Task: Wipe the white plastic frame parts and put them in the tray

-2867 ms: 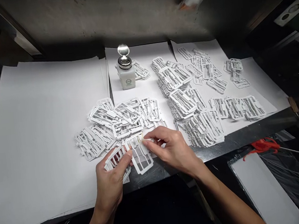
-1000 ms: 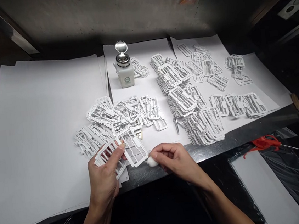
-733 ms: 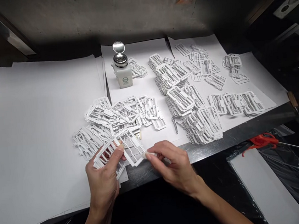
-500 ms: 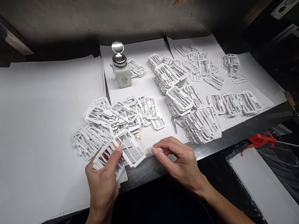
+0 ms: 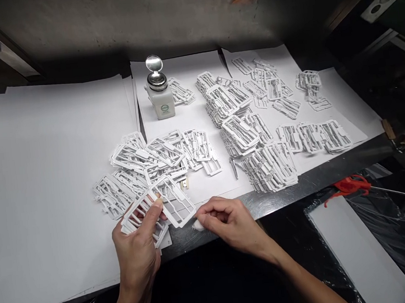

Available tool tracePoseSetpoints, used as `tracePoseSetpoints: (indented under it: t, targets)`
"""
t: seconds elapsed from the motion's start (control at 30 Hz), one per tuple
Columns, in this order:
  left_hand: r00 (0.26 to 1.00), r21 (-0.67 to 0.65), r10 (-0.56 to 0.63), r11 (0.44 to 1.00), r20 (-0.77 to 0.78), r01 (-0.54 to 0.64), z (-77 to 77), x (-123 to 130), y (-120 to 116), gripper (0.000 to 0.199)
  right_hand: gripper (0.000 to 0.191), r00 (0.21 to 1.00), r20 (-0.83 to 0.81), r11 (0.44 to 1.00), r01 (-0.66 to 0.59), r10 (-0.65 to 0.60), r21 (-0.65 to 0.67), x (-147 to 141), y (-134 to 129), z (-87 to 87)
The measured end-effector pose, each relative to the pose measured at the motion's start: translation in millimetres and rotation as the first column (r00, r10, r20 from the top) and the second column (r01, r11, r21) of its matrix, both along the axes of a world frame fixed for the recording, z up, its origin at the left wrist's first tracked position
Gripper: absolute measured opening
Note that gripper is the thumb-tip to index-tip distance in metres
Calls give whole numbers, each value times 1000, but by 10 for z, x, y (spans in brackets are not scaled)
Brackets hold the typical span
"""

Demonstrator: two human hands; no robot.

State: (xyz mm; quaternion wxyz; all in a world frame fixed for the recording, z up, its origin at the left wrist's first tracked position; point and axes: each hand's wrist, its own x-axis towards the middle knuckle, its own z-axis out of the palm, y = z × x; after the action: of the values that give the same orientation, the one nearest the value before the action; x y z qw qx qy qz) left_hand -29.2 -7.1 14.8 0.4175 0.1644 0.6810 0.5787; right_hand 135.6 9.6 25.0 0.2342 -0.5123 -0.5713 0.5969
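Note:
My left hand [image 5: 138, 245] is closed on several thin white plastic frames with inner bars, the thumb pressing on top. One white plastic frame [image 5: 173, 203] fans out to the right of the others. Close to its right corner, my right hand [image 5: 228, 223] is closed in a pinch, with a small white cotton wad [image 5: 198, 225] showing below the fingertips. Whether the fingertips touch the frame I cannot tell. Just behind my left hand lies a loose heap of similar white frames [image 5: 130, 156].
A pump bottle [image 5: 163, 102] with its metal lid raised stands behind the heap. Stacked white frames [image 5: 271, 168] rise to the right, beside nail clippers [image 5: 233, 168]. White paper [image 5: 57, 186] covers the table. A red-handled tool [image 5: 351, 186] lies past the right front edge.
My right hand has moved left and slightly down, bringing the cotton wad close to the fanned-out frame. My left hand keeps its hold. The whole view has shifted slightly.

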Motion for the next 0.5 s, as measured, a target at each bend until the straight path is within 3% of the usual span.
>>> tracePoseSetpoints:
  t: [0.5]
  targets:
    - [998, 76, 20, 997, -66, -15, 3, 40, -46, 13, 15, 997, -79, 1000, 29, -28, 4, -12, 17, -44]
